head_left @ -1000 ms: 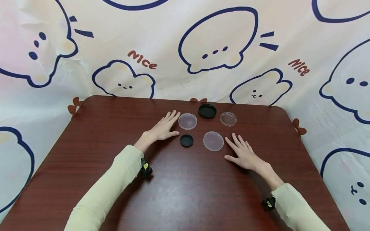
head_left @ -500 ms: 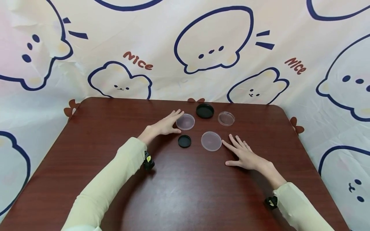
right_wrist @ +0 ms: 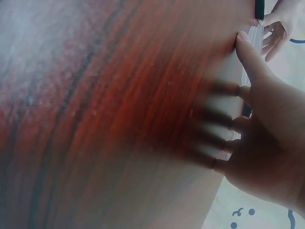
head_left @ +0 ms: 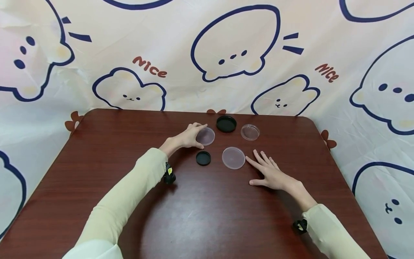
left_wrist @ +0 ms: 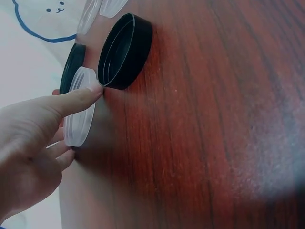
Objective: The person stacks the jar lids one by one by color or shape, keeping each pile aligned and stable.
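Your left hand (head_left: pixel 187 137) has its grip narrowed around the left clear dish (head_left: pixel 206 136), thumb at the near rim and fingers reaching along the far side. How firmly they press, you cannot tell from here. That dish appears to rest flat on the table (head_left: pixel 207 216), near 12 o'clock in your head view, toward the far edge.

Read from that dish, the small black dish (head_left: pixel 203 158) sits at 6 o'clock, close to your thumb. The large black dish (head_left: pixel 226 123) is at 2 o'clock, the small clear dish (head_left: pixel 250 132) at 3, and the wide clear dish (head_left: pixel 233 158) at 4.

Your right hand (head_left: pixel 275 176) holds nothing: its grip is wide, fingers spread, lying between 3 and 4 o'clock of the wide clear dish. Its index fingertip is at or just beside that rim; you cannot be sure of contact.

The step in hand looks like taking hold of the left clear dish. The next move would call for an even squeeze on opposite sides of its rim before any lift or slide. Mind the neighbours at 6 and 2 o'clock, which your thumb and fingers could nudge. On the right, the grip would need to narrow before it could hold the wide dish.
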A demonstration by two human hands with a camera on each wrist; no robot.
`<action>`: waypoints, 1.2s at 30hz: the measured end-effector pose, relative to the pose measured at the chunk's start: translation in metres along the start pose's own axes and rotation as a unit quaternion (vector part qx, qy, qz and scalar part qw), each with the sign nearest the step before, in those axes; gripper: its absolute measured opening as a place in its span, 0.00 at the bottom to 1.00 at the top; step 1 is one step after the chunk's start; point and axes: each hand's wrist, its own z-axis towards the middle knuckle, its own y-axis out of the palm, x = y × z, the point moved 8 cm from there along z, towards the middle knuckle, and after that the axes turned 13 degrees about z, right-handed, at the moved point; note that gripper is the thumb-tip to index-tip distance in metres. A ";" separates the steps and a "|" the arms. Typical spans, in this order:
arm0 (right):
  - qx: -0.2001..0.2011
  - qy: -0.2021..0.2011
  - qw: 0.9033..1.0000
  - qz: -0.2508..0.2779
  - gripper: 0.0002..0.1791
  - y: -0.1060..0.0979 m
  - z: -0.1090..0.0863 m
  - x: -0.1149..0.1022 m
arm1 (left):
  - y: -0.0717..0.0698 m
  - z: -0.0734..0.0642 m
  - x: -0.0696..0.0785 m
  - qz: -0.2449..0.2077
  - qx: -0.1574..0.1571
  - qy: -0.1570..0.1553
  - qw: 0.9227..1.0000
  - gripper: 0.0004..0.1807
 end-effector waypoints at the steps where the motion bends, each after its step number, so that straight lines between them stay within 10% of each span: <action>1: 0.002 -0.001 1.000 0.002 0.46 0.000 0.000 0.000 | 0.000 0.000 0.000 0.001 0.001 -0.003 1.000 0.50; 36: 0.002 -0.013 1.000 0.010 0.48 0.002 -0.003 -0.001 | -0.004 -0.017 -0.008 0.005 -0.004 -0.054 0.999 0.52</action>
